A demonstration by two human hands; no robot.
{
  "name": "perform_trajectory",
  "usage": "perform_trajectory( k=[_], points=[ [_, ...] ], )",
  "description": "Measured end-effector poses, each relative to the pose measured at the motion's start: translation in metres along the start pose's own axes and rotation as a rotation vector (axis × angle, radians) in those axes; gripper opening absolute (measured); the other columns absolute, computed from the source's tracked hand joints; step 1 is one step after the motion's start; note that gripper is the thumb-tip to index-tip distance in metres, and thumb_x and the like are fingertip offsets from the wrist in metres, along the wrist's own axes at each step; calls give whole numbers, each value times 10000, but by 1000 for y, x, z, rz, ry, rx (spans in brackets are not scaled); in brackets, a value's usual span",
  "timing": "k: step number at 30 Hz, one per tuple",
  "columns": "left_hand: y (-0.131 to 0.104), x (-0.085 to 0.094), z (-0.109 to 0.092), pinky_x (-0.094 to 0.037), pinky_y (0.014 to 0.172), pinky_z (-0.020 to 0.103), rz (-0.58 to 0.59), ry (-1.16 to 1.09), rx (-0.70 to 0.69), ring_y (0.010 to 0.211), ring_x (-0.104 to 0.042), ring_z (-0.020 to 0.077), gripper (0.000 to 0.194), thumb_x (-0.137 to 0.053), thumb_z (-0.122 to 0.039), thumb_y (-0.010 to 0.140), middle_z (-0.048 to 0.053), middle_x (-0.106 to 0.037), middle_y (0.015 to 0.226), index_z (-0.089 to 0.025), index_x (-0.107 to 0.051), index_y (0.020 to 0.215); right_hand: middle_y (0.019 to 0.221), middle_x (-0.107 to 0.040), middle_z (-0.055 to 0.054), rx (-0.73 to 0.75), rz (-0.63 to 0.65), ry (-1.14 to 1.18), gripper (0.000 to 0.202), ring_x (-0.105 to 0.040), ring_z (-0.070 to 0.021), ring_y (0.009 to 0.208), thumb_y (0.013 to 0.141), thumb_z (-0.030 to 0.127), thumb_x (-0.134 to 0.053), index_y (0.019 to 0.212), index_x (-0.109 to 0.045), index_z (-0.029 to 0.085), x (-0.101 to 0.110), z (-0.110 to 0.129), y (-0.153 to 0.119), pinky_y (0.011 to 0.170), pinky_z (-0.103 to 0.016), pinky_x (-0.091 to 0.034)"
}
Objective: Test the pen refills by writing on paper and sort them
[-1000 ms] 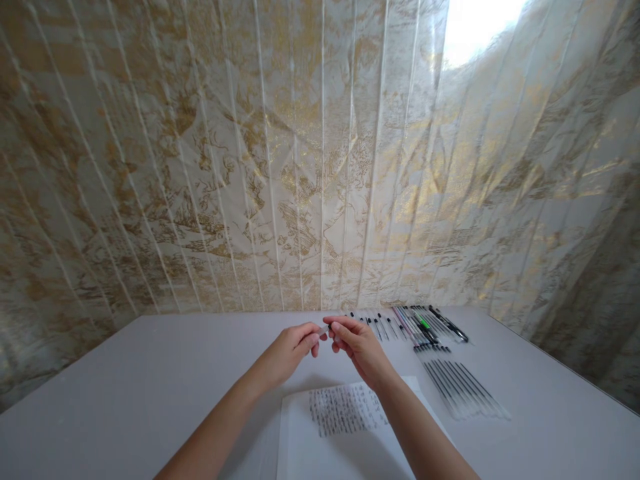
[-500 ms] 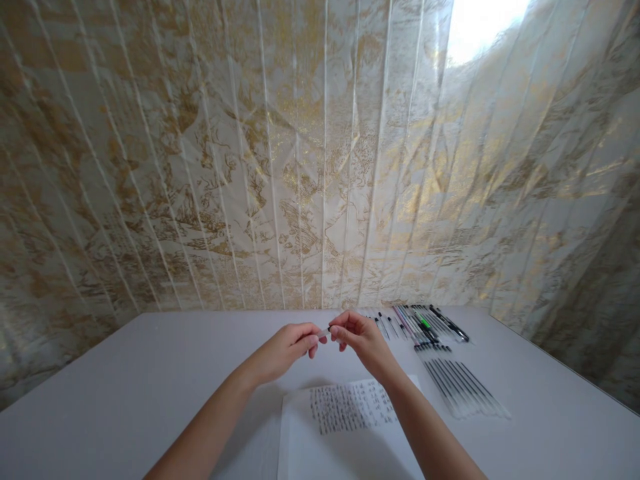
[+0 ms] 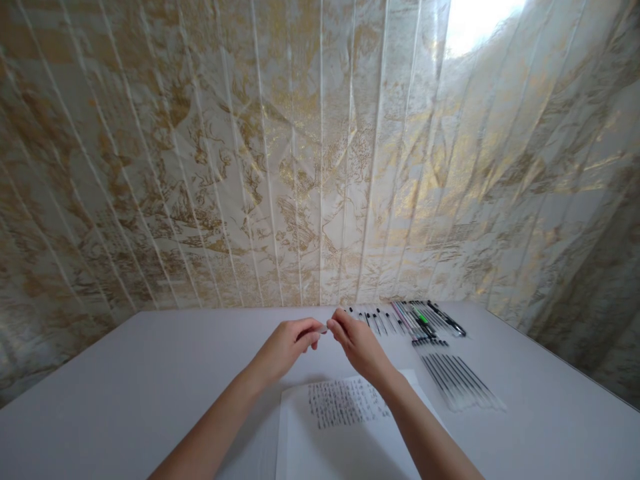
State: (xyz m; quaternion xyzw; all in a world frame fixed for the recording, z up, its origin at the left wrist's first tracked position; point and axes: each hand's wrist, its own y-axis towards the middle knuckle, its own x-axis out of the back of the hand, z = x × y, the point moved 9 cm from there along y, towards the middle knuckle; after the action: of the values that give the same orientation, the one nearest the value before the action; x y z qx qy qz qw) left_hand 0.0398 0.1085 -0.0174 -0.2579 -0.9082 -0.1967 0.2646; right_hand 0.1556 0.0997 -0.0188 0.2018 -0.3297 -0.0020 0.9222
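My left hand is closed, thumb and fingers pinching a small translucent pen part. Most of that part is hidden by the fingers, so its full length cannot be seen. Right beside it, my right hand is curled shut at the other end of the part, its fingers folded inward. What lies inside the right fingers is hidden. Both hands are raised over the far middle of the white table, beyond a sheet of handwritten paper.
Behind my right hand lie several thin refills with black caps. Farther right are rows of pens, a bright green piece, short black caps and several dark-cored clear tubes. A patterned curtain hangs behind the table.
My right hand has turned, its back now facing up and its fingers curling tighter. Less of the pale part shows between the hands. The view has shifted slightly.
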Motion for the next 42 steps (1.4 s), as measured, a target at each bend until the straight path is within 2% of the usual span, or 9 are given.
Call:
perform_trajectory(
  k=[9, 15, 18, 22, 25, 28, 35, 39, 42],
  points=[
    [1, -2, 3, -426, 734, 249, -31, -11, -39, 758, -574, 161, 212, -509, -228, 808, 10, -676, 807, -196, -672, 940, 497, -432, 29, -67, 47, -24, 501, -410, -116, 491, 940, 461, -298, 523, -386, 198, -2, -8, 0, 531, -243, -286],
    [2, -1, 6, -428, 701, 247, -49, -20, -19, 721, -562, 157, 174, -534, -244, 798, -2, -664, 754, -191, -675, 886, 620, -507, 40, 10, 68, -40, 240, -451, -130, 573, 904, 410, -444, 766, -487, 219, 2, 0, -1, 542, -226, -289],
    [1, -4, 6, -435, 707, 245, -34, -46, -16, 742, -572, 159, 194, -533, -225, 789, 7, -675, 787, -188, -676, 916, 560, -449, 36, -27, 46, -86, 325, -414, -129, 536, 924, 386, -377, 657, -443, 212, -1, -5, 0, 539, -236, -264],
    [1, -7, 4, -440, 707, 247, -21, -65, -6, 756, -588, 165, 205, -522, -230, 799, 16, -678, 791, -182, -674, 929, 528, -448, 20, -60, 38, -73, 489, -419, -130, 521, 946, 470, -286, 554, -403, 201, -3, -10, 1, 543, -244, -271],
    [1, -4, 5, -432, 696, 250, -37, -45, 0, 735, -579, 163, 211, -524, -254, 808, 12, -668, 765, -180, -670, 940, 611, -526, 18, -36, 50, -35, 392, -473, -134, 576, 937, 456, -345, 673, -490, 204, 1, -7, 0, 556, -232, -300],
    [1, -3, 6, -420, 675, 247, -46, -10, 4, 695, -546, 153, 203, -519, -266, 813, 4, -652, 736, -181, -671, 916, 621, -522, 35, -14, 57, -28, 225, -462, -130, 582, 894, 374, -461, 748, -510, 211, 4, -2, -1, 551, -225, -299],
    [0, -8, 3, -411, 642, 239, -20, 21, 2, 603, -488, 128, 232, -484, -283, 834, -6, -636, 726, -191, -676, 927, 531, -461, 25, -83, 35, -25, 431, -426, -130, 530, 923, 406, -378, 550, -433, 197, -2, -13, 0, 556, -246, -288],
    [0, -6, 3, -414, 642, 245, -32, 20, 11, 605, -494, 132, 240, -482, -301, 832, -2, -642, 726, -188, -672, 926, 591, -516, 9, -64, 67, 28, 458, -471, -132, 565, 946, 457, -309, 623, -498, 194, -1, -16, 1, 557, -237, -320],
    [0, -3, 2, -411, 640, 248, -42, 33, 23, 597, -491, 133, 236, -481, -296, 828, -4, -642, 716, -186, -669, 917, 623, -520, 22, -35, 87, 27, 356, -469, -128, 578, 930, 447, -367, 723, -524, 203, 2, -11, 0, 550, -232, -316]
  ],
)
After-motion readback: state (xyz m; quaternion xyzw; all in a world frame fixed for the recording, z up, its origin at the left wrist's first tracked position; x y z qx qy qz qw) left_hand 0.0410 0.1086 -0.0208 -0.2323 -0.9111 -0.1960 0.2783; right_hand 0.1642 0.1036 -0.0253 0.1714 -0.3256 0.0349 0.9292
